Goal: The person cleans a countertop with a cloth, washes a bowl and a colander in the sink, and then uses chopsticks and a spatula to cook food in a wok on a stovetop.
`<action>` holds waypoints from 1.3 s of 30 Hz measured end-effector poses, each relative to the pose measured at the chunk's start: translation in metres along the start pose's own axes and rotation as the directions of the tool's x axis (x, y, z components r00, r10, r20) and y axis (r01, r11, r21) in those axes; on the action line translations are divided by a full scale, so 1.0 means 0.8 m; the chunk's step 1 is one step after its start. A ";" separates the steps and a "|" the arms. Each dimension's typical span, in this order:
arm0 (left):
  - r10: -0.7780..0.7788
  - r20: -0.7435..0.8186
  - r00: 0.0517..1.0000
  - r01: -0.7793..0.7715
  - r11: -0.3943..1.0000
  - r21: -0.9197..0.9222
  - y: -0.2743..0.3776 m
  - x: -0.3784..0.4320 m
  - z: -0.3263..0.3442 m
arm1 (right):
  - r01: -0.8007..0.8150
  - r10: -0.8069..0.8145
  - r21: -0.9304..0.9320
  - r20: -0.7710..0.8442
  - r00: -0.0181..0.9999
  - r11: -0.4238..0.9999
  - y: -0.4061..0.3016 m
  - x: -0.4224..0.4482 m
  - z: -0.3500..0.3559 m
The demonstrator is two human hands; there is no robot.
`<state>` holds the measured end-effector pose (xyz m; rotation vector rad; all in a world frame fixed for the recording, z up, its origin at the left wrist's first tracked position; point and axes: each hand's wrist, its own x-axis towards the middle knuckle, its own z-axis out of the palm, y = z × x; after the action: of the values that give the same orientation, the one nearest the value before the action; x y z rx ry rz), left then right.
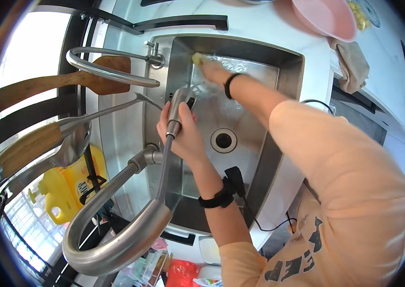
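Observation:
My left hand (187, 138) is wrapped around the metal pull-out spray head (177, 104) of the kitchen faucet, its thumb by the black button. Water runs from the spray head into the stainless steel sink (249, 107). Up at the far upper left corner of the basin, my right hand (212, 70) presses a yellowish sponge (197, 58) against the wall; the hand is blurred. Wet, shiny patches and bubbles cover the sink floor near it. The round drain (223, 140) with its dark centre lies between my arms. A braided hose (165, 168) links the spray head to the curved faucet neck (116, 247).
A thin second tap (116, 77) arches beside the sink. A wooden spatula (109, 75) and metal turners (32, 149) hang at the left. A yellow jug (62, 193) stands below them. A pink bowl (326, 16) and a beige cloth (351, 66) are on the counter.

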<state>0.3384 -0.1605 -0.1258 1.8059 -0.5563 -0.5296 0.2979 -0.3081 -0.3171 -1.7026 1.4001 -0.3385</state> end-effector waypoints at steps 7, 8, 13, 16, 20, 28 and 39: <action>-0.013 0.077 0.997 0.017 0.999 -0.047 0.000 -0.025 0.029 | 0.384 -0.283 -0.170 0.428 0.858 0.908 0.091 -0.114 0.100; -0.052 0.105 0.993 0.069 0.985 -0.157 0.003 -0.030 0.035 | 0.374 -0.270 -0.175 0.433 0.860 0.911 0.109 -0.101 0.101; -0.139 0.146 0.979 0.173 0.951 -0.256 0.004 -0.038 0.039 | -0.028 0.125 -0.591 0.125 0.984 0.806 0.056 -0.021 -0.063; -0.147 0.228 0.962 0.214 0.928 -0.305 0.022 -0.050 0.066 | -0.055 0.046 0.071 0.129 0.991 0.996 0.115 -0.064 -0.035; -0.180 0.231 0.956 0.243 0.926 -0.288 0.006 -0.060 0.066 | 0.163 -0.213 0.215 0.238 0.948 0.963 0.178 -0.097 0.054; -0.247 0.226 0.942 0.297 0.928 -0.225 -0.016 -0.089 0.010 | -0.153 0.146 0.009 0.238 0.960 0.988 0.184 -0.112 -0.029; -0.024 0.007 1.000 0.021 0.952 0.304 -0.032 -0.150 -0.147 | 0.682 -0.095 -0.488 0.772 0.628 0.544 0.193 -0.135 0.127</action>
<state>0.3179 0.0070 -0.1077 2.1044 -0.6534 -0.4894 0.2310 -0.1627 -0.4592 -2.5093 0.5083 0.7132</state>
